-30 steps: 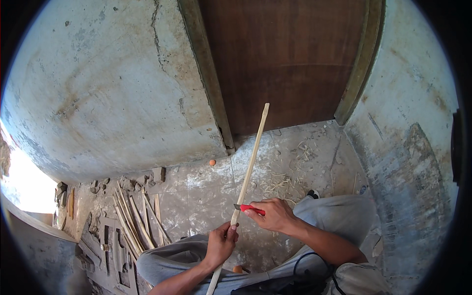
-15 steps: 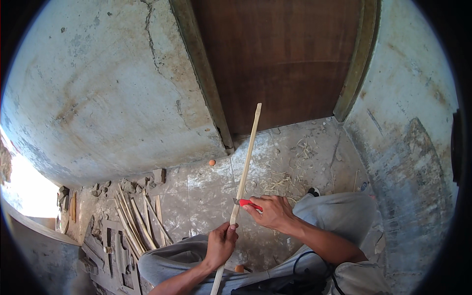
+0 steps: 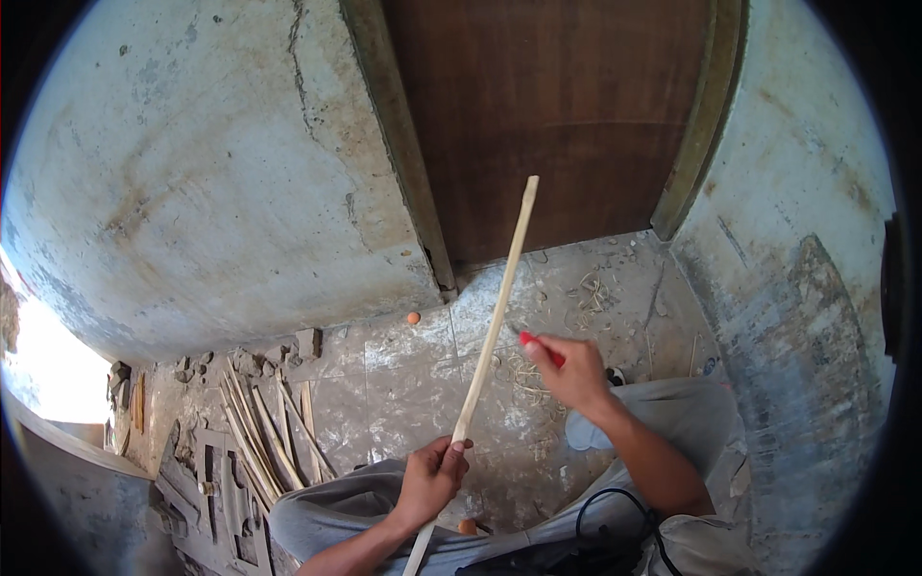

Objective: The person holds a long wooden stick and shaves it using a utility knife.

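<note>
A long pale bamboo strip slants up from my lap, its far end in front of the brown door. My left hand is wrapped round its lower part, thumb on top. To the right of the strip, my right hand grips a red-handled cutter knife. The short blade points toward the strip and is a little blurred; whether it touches the strip I cannot tell. Pale curled shavings lie on the floor beyond and below the right hand.
A bundle of bamboo strips leans by my left knee, beside a grey cut-out panel. Rubble lines the wall foot. An orange ball-like thing sits on the tiled floor. The closed door stands ahead, a stained wall to the right.
My right hand and the knife have moved up and away, farther along the strip and off to its right. The strip's far end has tipped up and right; my left hand has hardly shifted.
</note>
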{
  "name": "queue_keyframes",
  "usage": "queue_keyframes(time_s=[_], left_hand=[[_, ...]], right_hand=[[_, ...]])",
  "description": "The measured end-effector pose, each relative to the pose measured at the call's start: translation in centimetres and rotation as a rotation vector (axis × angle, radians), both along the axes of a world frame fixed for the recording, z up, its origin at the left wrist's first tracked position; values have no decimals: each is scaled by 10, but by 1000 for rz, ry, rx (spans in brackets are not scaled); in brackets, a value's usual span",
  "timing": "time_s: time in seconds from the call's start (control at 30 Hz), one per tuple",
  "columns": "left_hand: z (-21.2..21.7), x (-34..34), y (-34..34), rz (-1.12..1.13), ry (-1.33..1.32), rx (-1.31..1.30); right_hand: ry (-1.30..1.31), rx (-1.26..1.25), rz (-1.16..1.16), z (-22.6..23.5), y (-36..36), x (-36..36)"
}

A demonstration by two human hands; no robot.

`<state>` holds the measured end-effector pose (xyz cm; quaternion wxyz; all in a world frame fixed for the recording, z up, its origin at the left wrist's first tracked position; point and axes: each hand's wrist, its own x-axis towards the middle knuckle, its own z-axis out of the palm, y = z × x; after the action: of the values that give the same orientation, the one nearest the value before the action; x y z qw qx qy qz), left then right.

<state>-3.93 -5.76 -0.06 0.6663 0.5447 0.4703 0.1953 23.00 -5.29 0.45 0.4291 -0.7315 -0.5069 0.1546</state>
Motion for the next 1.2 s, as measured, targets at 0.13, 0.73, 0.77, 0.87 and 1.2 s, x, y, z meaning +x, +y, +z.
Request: queue_keyframes(time_s=[0.13,0.73,0.77,0.87,1.2], left_hand=[[3,1,2,60,-47,-98],[-13,4,-3,46,30,49],[-14,5,-2,39,50,90],[-15,4,-1,24,84,166],[-23,3,-2,26,104,240]], right_hand=[[-64,18,283,-12,-15,-34],[-234,-11,373,-16,-22,-50],[-246,-16,371,-17,-21,-49],[-255,-12,360,-17,-20,-50],[-229,-19,349,-20,-16,-51]])
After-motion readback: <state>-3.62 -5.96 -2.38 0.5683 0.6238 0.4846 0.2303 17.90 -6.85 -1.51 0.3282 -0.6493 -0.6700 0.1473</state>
